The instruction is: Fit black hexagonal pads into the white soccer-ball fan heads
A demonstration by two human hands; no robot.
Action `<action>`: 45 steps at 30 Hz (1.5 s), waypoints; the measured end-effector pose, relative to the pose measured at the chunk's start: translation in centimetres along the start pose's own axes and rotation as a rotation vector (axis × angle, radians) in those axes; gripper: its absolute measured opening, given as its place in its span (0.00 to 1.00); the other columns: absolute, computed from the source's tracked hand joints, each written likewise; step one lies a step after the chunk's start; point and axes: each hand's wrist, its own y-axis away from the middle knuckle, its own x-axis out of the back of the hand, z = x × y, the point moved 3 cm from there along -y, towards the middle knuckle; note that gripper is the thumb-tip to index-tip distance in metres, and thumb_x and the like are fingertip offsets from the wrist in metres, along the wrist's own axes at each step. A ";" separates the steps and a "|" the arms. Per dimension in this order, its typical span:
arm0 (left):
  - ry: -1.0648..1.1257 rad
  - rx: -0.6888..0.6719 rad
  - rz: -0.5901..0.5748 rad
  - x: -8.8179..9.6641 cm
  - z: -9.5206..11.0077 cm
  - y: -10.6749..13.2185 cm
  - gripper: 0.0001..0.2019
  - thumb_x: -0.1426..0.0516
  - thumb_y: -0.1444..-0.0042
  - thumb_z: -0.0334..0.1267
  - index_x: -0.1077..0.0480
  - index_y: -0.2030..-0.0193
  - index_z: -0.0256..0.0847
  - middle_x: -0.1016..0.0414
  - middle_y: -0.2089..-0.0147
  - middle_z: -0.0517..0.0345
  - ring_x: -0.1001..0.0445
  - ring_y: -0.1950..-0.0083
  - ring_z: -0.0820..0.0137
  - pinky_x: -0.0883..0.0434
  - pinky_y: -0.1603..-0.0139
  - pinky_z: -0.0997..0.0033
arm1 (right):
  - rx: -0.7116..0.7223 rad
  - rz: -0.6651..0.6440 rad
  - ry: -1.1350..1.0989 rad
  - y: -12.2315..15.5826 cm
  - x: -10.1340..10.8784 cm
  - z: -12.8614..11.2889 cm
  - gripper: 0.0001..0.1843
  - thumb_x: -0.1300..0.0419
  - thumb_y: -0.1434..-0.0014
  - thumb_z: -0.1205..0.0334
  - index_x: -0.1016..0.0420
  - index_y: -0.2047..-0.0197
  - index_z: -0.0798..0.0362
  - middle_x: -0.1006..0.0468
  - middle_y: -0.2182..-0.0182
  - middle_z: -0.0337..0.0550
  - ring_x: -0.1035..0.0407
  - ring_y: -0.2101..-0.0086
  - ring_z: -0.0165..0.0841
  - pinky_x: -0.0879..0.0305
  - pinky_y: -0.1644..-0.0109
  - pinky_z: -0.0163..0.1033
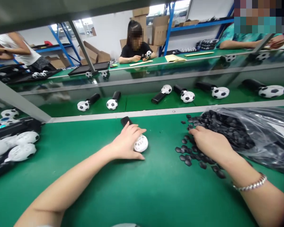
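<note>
My left hand (pixel 126 142) lies over a small hand fan (pixel 141 143) on the green table, fingers curved round its white ball-shaped head; its black handle (pixel 126 121) pokes out behind the hand. My right hand (pixel 209 143) rests palm down on a heap of small black pieces (pixel 188 154), fingertips curled into them. What the fingers pinch, if anything, is hidden. The pieces spill from a clear plastic bag (pixel 257 126) at the right.
Several finished football-patterned fans (pixel 112 104) lie on the green conveyor belt (pixel 137 102) beyond the table. White fan heads (pixel 21 151) sit in a black tray at the left. Other people work across the line; one seated person (pixel 135 47) holds a fan.
</note>
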 end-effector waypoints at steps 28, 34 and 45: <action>0.111 0.158 -0.072 -1.8 2.8 -2.7 0.36 0.37 0.49 0.37 0.53 0.38 0.45 0.41 0.45 0.53 0.38 0.45 0.60 0.32 0.48 0.62 | 0.180 0.148 -0.803 -1.0 -0.3 -4.3 0.13 0.44 0.42 0.71 0.31 0.52 0.56 0.25 0.67 0.41 0.31 0.71 0.30 0.36 0.65 0.34; 0.128 0.226 -0.078 -1.7 3.0 -2.5 0.34 0.40 0.46 0.42 0.54 0.37 0.42 0.46 0.41 0.51 0.39 0.44 0.58 0.32 0.47 0.61 | 0.195 0.172 -0.945 -0.3 0.5 -3.6 0.05 0.46 0.41 0.70 0.31 0.61 0.54 0.25 0.68 0.41 0.30 0.70 0.31 0.35 0.64 0.35; 0.168 0.248 -0.035 -2.0 3.2 -2.8 0.40 0.38 0.50 0.47 0.55 0.37 0.44 0.46 0.40 0.53 0.37 0.45 0.58 0.29 0.52 0.63 | 0.388 0.365 -1.092 1.8 2.3 -5.5 0.02 0.43 0.42 0.69 0.29 0.66 0.54 0.27 0.70 0.39 0.34 0.70 0.29 0.38 0.66 0.33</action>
